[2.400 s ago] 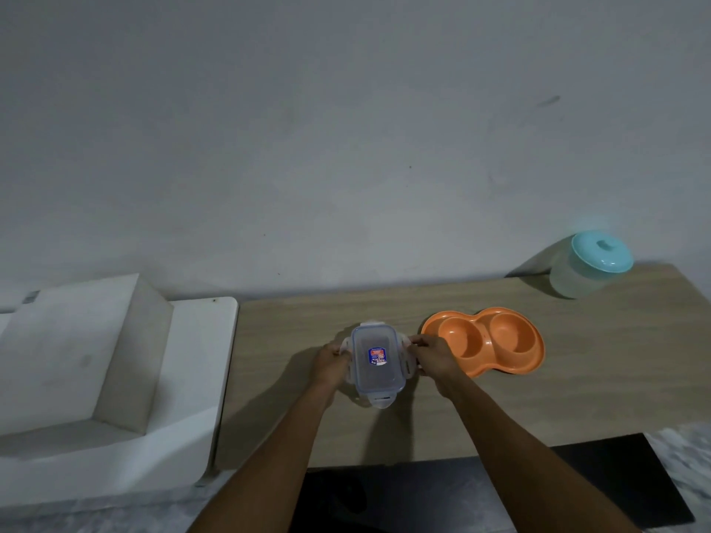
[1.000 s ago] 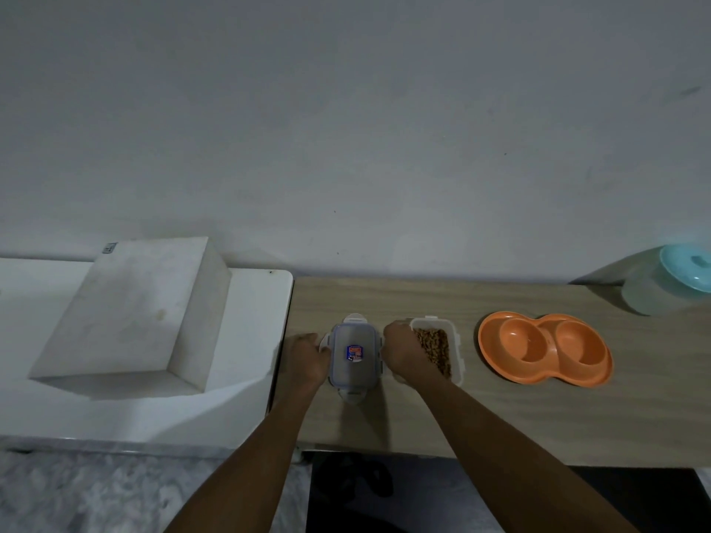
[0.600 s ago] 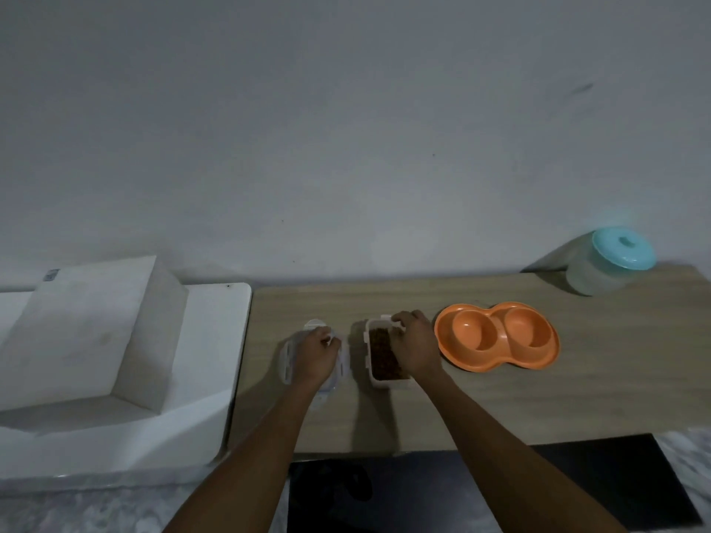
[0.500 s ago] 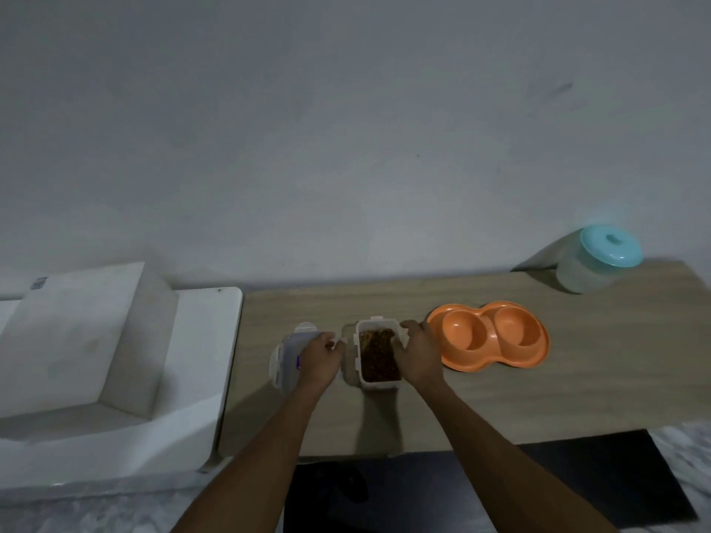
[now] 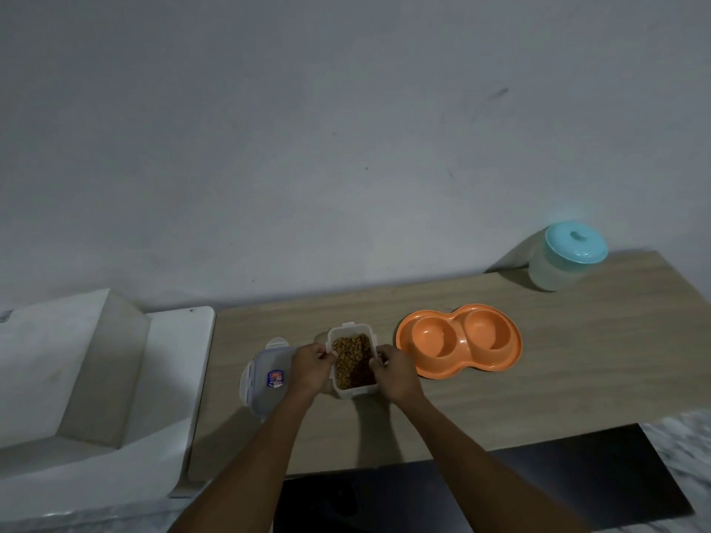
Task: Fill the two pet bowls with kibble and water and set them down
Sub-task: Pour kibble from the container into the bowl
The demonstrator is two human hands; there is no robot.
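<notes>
Wooden counter [image 5: 538,378] | one kibble tub [image 5: 352,363] (lidless), left hand [image 5: 311,366] and right hand [image 5: 393,373] gripping it | one lid [image 5: 265,377] | one orange twin bowl [image 5: 459,340], dry | one jar [image 5: 565,255], far-right corner

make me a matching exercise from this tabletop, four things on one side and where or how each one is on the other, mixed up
Things:
1. kibble container
2. clear lid
3. orange double bowl
4. jar with teal lid

States:
A. far right corner of the table, by the wall, closed
B. flat on the table, left of the left hand
C. both wells empty
D. open, held between the left hand and the right hand

Pairs: 1-D, 2-B, 3-C, 4-A
</notes>
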